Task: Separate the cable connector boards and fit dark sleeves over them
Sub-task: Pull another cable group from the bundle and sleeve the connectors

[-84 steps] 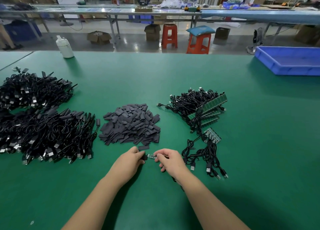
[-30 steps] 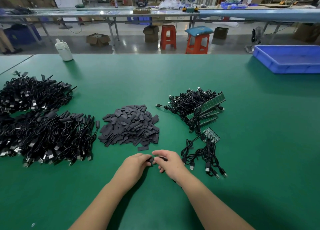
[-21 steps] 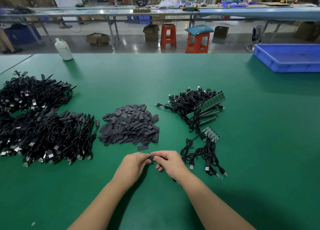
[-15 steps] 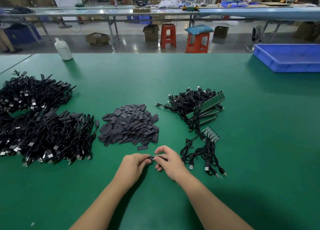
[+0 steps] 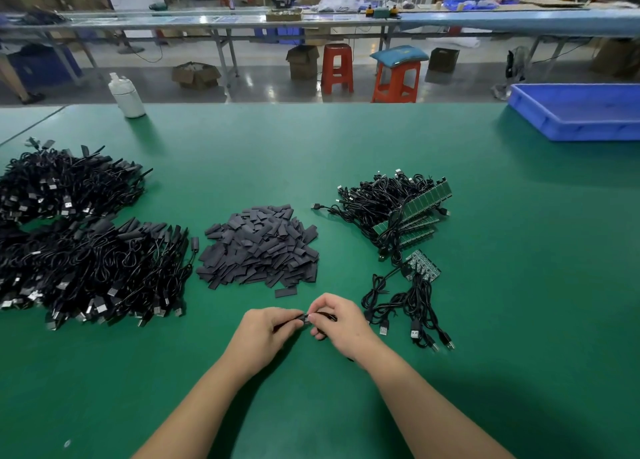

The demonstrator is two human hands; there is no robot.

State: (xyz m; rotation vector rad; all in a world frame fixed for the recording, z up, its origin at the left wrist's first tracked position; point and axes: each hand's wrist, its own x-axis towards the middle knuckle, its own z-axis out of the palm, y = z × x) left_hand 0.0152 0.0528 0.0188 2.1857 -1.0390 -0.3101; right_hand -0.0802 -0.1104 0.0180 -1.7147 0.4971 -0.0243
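So both hands pinch it: left hand point(image 5: 268, 330) on the sleeve point(image 5: 305, 317), right hand point(image 5: 337, 320) on its cable; next, probably seat it fully.

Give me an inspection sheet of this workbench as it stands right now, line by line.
Surface: green table, one long bench top.
Job's things: sleeve pile in the middle; one loose sleeve lies just before it; board strips with cables attached at right; small board panel nearer the hands.
Clutter: white bottle at far left edge; blue tray at far right.
Grippers: left hand and right hand meet, both pinching one dark sleeved piece; its board is not visible.
Cables: two big black cable heaps at left; small cable bunch beside the right hand.
Surroundings: red stools, cardboard boxes, another bench behind.
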